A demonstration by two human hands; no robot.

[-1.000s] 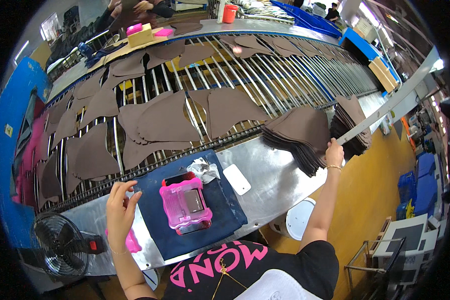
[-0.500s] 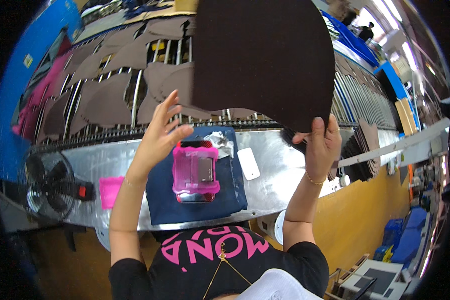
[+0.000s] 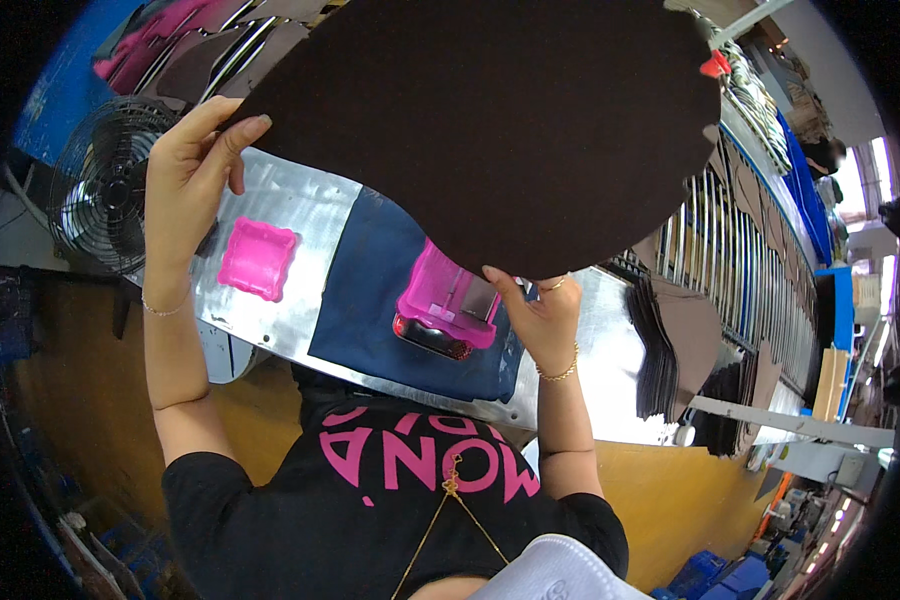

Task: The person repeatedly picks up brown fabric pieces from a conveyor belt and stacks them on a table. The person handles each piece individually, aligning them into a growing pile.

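A large, dark brown panel (image 3: pixel 510 130) with one curved side is being held up by two bare hands, above the metal desk (image 3: pixel 305 190) and over its far edge. Its left corner is being pinched narrowly between the thumb and fingers of the left hand (image 3: pixel 192 165). Its lower edge is being gripped by the right hand (image 3: pixel 548 320) — the thumb is showing, while some fingers are being hidden.

Below, a navy cloth (image 3: pixel 355 300) is being partly covered from view by the panel and is reaching the desk's near edge. On it a pink openwork tray (image 3: pixel 420 290) is resting over a red-and-black object (image 3: pixel 430 340). Toward the desk's left end, a pink square dish (image 3: pixel 258 260) is lying near a black fan (image 3: pixel 110 190). Toward the right end, a stack of brown pieces (image 3: pixel 660 350) is being supported — beyond the far edge, metal bars (image 3: pixel 715 250) are running alongside.
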